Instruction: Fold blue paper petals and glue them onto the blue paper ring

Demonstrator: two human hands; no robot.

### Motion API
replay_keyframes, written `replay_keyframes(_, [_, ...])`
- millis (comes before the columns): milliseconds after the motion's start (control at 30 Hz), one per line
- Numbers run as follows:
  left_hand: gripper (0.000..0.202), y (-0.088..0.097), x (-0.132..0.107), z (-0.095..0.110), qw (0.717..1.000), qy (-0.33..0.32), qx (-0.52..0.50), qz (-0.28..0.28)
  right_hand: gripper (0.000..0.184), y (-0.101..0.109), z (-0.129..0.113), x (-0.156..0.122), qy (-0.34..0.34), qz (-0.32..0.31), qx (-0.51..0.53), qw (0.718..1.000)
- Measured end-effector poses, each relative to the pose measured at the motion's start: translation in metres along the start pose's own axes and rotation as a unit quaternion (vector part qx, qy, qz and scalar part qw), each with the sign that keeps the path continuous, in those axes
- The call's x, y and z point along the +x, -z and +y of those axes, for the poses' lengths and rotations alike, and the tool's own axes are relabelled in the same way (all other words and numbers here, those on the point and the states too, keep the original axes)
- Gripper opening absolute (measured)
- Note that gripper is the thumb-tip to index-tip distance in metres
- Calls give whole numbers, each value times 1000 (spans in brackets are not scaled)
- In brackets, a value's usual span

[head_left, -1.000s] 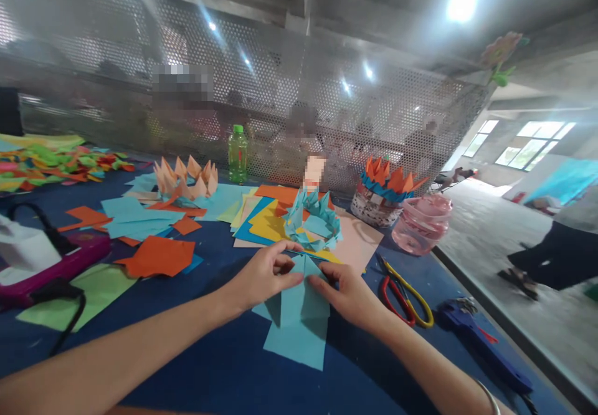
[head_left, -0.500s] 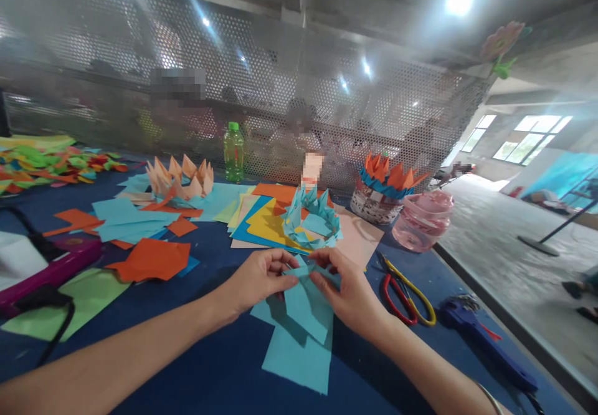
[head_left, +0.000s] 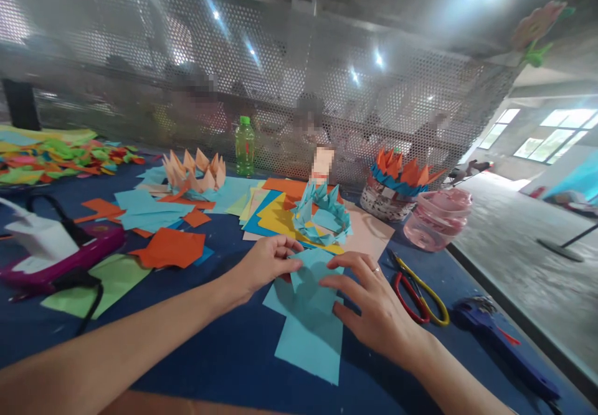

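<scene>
On the blue table covering: teal paper sheets, loose, beneath both hands.

— Finger state?

— Narrow on the left hand, curled at the edge, grip unclear; wide on the right hand, resting on the sheets.

— Risk?

— Eased pressure could let the sheets slide; a drifting wrist could catch the red-and-yellow scissors.

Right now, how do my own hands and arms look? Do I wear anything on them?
Your left forearm and right forearm are bare, with no sleeves. Your right hand wears a thin metal ring on one finger. Your left hand shows no ring.
</scene>
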State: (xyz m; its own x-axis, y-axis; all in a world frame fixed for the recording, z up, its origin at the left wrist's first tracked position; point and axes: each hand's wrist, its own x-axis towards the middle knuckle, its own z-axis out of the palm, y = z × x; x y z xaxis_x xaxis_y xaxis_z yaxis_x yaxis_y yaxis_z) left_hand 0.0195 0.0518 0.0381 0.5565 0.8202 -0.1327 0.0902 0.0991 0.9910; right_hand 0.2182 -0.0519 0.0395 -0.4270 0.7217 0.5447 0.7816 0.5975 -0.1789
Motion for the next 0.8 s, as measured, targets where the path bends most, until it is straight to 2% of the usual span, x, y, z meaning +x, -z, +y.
replay_keyframes(100, [39,-2,-1,-1,1000,1,-2,0,22,-1,3,-1,47,23,-3,999])
replay_keyframes(200, [39,-3,-3,0,999,10,-48,5,15,-1,4,0,69,42,-3,997])
replay_keyframes(267, [36,-4,-5,1,995,20,-101,-19,17,0,4,0,74,70,-9,995])
replay_keyframes(367, [29,-6,-9,2,982,51,-160,-83,20,0,0,-1,76,105,-23,991])
replay_keyframes(533, [25,-12,-15,-1,972,96,-177,-121,18,0,-5,-2,74,106,-23,991])
replay_keyframes(667, [27,-15,-16,-2,973,84,-188,-108,14,-2,-6,0,43,117,-3,992])
replay_keyframes(800, [32,-16,-16,-1,969,89,-207,-100,10,-5,-4,1,-45,157,24,986])
